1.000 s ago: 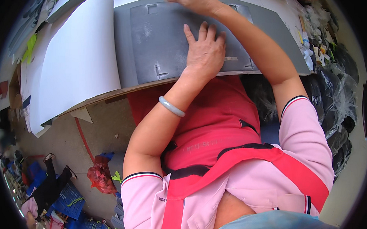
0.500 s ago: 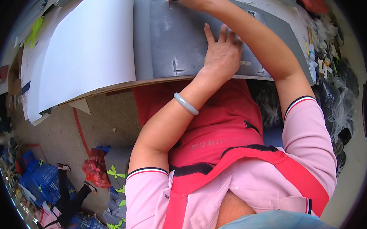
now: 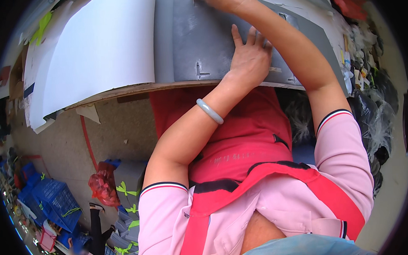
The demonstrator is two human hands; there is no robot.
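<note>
A dark grey flat template (image 3: 205, 42) with L-shaped cutouts near its corners lies on a larger grey sheet (image 3: 164, 48) on the table. My left hand (image 3: 252, 60) rests flat on the template, right of its middle, with the fingers stretched out. At the template's far left corner, beside a small slot, is my right hand (image 3: 220, 0). Its fingers are bent together at the upper rim of the picture, and whatever they hold is hidden. My right forearm crosses above the left fingertips.
A curved white sheet (image 3: 102, 45) covers the table's left side. Clear plastic bags (image 3: 369, 108) bunch at the right. On the floor at lower left are a red bag (image 3: 103, 184), blue crates (image 3: 58, 204), grey bundles with green ties (image 3: 126, 220) and another person (image 3: 96, 234).
The table and both hands sit slightly further right in the picture. My left hand keeps its place on the template; the right stays by the corner slot. The other person at lower left has moved.
</note>
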